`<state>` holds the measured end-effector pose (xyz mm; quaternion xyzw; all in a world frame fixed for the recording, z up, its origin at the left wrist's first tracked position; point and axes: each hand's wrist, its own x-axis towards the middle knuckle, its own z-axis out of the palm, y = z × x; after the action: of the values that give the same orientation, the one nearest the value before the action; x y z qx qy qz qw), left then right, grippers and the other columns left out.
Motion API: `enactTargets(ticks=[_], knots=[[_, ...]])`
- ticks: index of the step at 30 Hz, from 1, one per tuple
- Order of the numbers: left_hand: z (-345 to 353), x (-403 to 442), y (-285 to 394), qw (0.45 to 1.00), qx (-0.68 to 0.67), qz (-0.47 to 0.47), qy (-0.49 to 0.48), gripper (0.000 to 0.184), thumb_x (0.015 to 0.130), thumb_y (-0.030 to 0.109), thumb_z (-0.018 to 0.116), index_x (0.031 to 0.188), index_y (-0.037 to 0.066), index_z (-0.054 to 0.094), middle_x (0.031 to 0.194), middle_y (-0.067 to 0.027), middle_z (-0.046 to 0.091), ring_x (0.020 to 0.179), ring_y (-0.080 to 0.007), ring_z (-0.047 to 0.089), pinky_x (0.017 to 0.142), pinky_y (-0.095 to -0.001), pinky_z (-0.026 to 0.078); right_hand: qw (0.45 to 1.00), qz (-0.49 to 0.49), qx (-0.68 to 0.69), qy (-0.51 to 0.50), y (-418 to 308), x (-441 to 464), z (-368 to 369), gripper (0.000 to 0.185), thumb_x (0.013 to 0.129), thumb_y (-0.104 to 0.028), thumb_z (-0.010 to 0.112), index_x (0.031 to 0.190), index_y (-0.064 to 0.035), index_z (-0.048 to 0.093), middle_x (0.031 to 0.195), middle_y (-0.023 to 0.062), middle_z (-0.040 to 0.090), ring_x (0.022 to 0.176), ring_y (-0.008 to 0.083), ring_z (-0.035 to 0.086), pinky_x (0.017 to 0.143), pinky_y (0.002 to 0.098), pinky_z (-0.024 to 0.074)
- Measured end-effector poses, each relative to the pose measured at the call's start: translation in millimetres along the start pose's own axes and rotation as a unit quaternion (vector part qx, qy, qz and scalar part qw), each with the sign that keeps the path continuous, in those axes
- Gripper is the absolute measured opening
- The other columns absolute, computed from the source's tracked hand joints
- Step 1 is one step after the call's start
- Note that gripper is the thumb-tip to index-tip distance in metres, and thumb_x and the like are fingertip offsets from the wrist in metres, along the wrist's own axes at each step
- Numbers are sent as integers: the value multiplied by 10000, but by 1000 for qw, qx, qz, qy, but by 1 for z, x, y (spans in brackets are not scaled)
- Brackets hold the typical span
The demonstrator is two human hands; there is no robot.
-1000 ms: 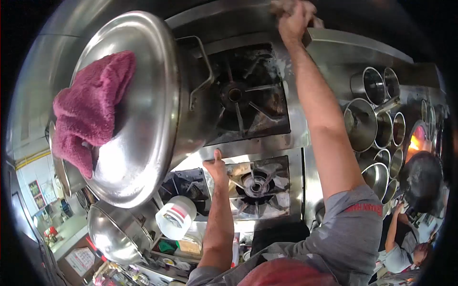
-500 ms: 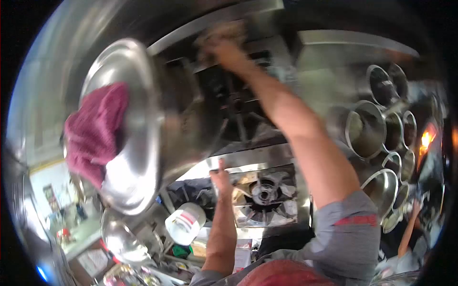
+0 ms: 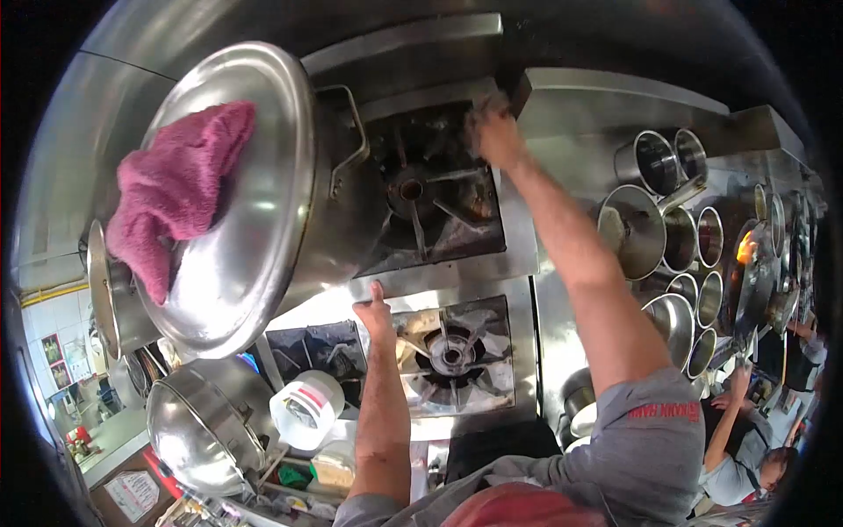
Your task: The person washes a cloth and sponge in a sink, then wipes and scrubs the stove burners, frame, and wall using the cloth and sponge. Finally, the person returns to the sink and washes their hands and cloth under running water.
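My right hand (image 3: 497, 136) is closed on a dark, crumpled cloth (image 3: 481, 123), partly blurred, at the right rear corner of the far burner (image 3: 411, 189). My left hand (image 3: 376, 312) rests on the steel front ledge (image 3: 421, 279) between the far and near burners, its thumb sticking out and its other fingers mostly hidden from view. The near burner (image 3: 451, 353) lies to the right of my left forearm. Left of the far burner stands a large lidded pot (image 3: 338, 211), and a pink towel (image 3: 180, 189) is draped over its lid (image 3: 255, 237).
Several steel pots (image 3: 634, 230) stand together at the right. Beyond them, a flame (image 3: 745, 248) burns near a dark wok (image 3: 751, 294), with co-workers (image 3: 733, 448) at the lower right. A white bucket (image 3: 306, 409) and a large steel bowl (image 3: 198, 430) sit at the lower left.
My right hand swept the cloth leftward along the back of the far burner, then back right to its rear corner. My left hand stays on the ledge. The camera view has shifted.
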<state>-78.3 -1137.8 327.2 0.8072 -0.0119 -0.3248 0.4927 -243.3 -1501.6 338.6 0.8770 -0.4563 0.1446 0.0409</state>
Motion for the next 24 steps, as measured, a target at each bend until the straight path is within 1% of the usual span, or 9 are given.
enactTargets(ticks=[2,5,8,9,12,14,18,21,24], knots=[[1,2,1,998,-28,47,-16,550,782,432,681,857,-75,483,742,-116,547,550,-178,489,524,-342,411,996,80,6,-26,-25,-52,-33,295,843,-196,492,1111,-111,580,1170,132,526,1114,370,450,914,485,400],[5,0,1,999,-6,8,42,343,821,302,667,831,-17,541,662,-32,526,489,-99,407,432,-266,345,979,-33,41,-194,-44,-141,-78,299,774,-185,535,1052,-102,606,1118,93,573,1092,309,488,881,451,428],[8,39,-45,996,-25,67,46,400,804,259,684,905,-107,558,798,-124,611,671,-200,528,640,-355,454,977,-64,-34,-199,-45,-187,-90,282,758,-163,547,1025,-107,619,1051,88,614,1114,243,489,848,418,450],[8,42,-45,996,-29,68,41,400,804,259,684,905,-107,558,798,-124,611,671,-200,528,640,-355,454,922,-4,51,-385,-41,-180,-111,277,752,-159,554,1015,-105,622,1009,93,625,1123,228,486,841,417,452],[4,44,-42,998,-39,37,18,422,797,241,690,915,-142,560,871,-166,617,777,-242,538,752,-388,443,826,136,316,-448,-26,-173,-130,277,738,-175,575,998,-89,621,1030,104,622,1159,242,465,851,413,445],[4,39,-36,999,24,1,30,406,792,231,696,881,-144,568,890,-173,615,782,-240,543,754,-368,447,976,160,133,-66,-31,-160,-135,275,762,-212,568,992,-69,615,1158,107,568,1175,267,445,891,406,433],[1,33,-35,998,-39,43,-18,423,802,226,691,963,-136,542,935,-172,610,796,-233,541,763,-362,444,978,176,77,-80,-59,-175,-81,222,774,-153,567,961,-47,620,1279,109,484,1188,272,428,909,377,432],[1,24,-24,999,-45,18,-2,409,810,200,681,1024,-115,532,960,-149,608,813,-230,544,780,-356,440,976,124,181,12,-47,-157,-86,184,733,8,587,908,-25,633,1247,144,495,1090,292,512,886,368,459],[5,12,-10,996,-70,47,2,371,803,314,694,800,-30,555,657,-23,507,473,-111,397,401,-265,324,958,81,255,104,-51,-79,-93,231,710,-4,620,938,-37,625,1156,125,562,1042,296,545,879,371,463]])
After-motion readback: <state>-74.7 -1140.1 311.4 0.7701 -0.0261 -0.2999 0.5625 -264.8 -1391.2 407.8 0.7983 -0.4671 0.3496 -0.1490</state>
